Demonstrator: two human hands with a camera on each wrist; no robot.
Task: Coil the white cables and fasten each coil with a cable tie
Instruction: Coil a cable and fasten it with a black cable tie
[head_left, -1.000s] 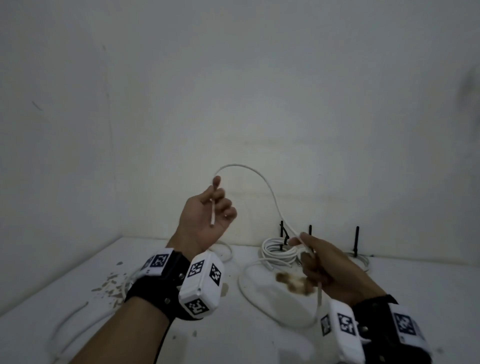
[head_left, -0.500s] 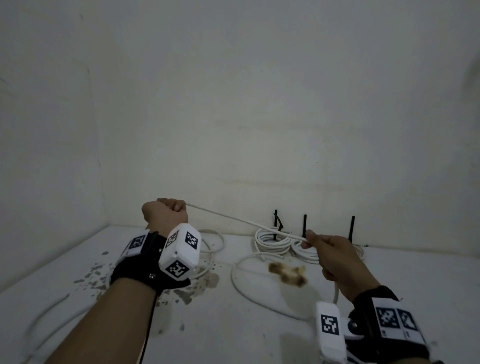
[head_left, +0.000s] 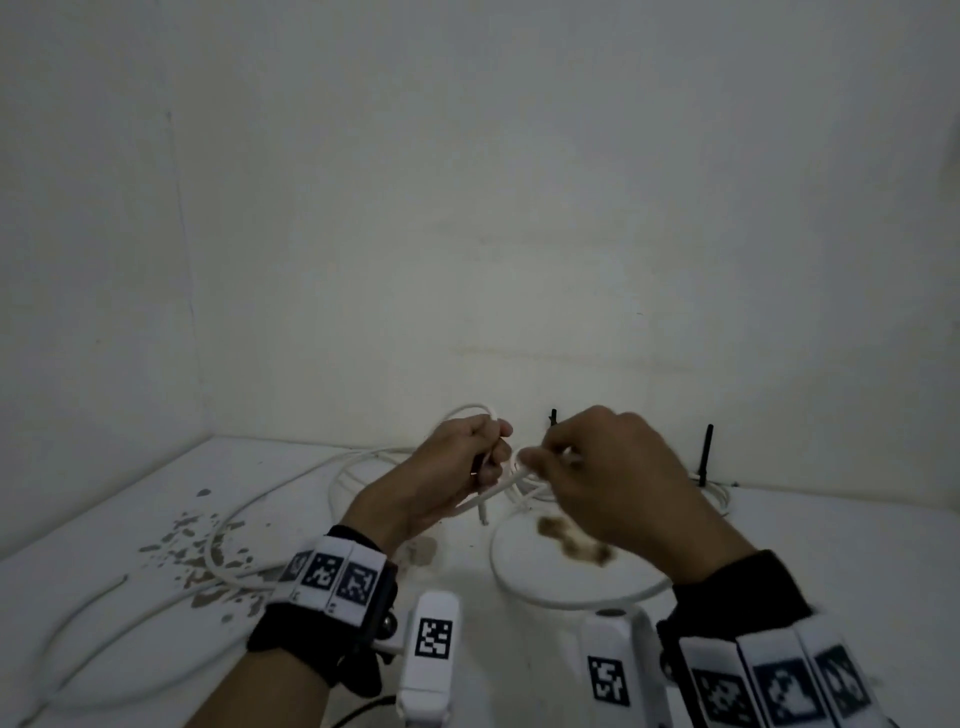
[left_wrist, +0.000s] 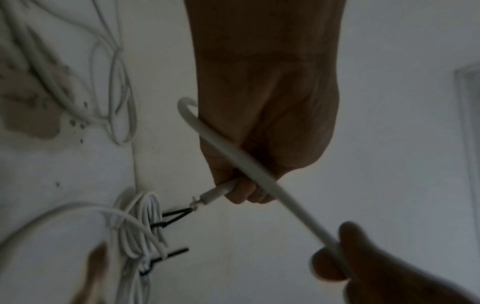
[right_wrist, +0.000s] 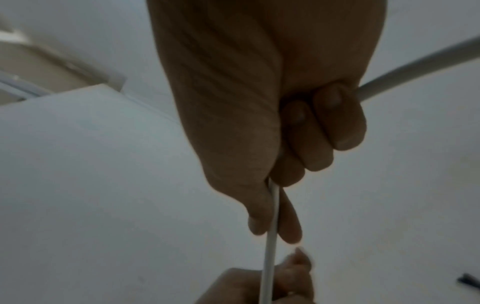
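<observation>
My left hand (head_left: 491, 457) grips a white cable (head_left: 467, 409) in a fist. A small loop arcs over its knuckles, and the cable's plug end (left_wrist: 215, 197) pokes out below the fingers. My right hand (head_left: 540, 457) sits close beside it, thumb and forefinger pinching the same cable (right_wrist: 270, 257) with the other fingers curled round it. In the left wrist view the left hand (left_wrist: 241, 191) holds the cable (left_wrist: 246, 164) as it runs on to the right fingers (left_wrist: 327, 265). The slack lies in a wide loop (head_left: 571, 600) on the white table (head_left: 779, 545).
Coiled white bundles (left_wrist: 140, 226) with black cable ties (left_wrist: 171, 218) sit against the back wall; a tie tail (head_left: 706, 457) stands upright there. Another loose white cable (head_left: 130, 623) sprawls at the left. Brown stains (head_left: 197, 545) mark the table. Walls close in behind and left.
Half a second ago the cable was stretched between my hands held apart. The hands have come together, and a loop now arcs over the left hand.
</observation>
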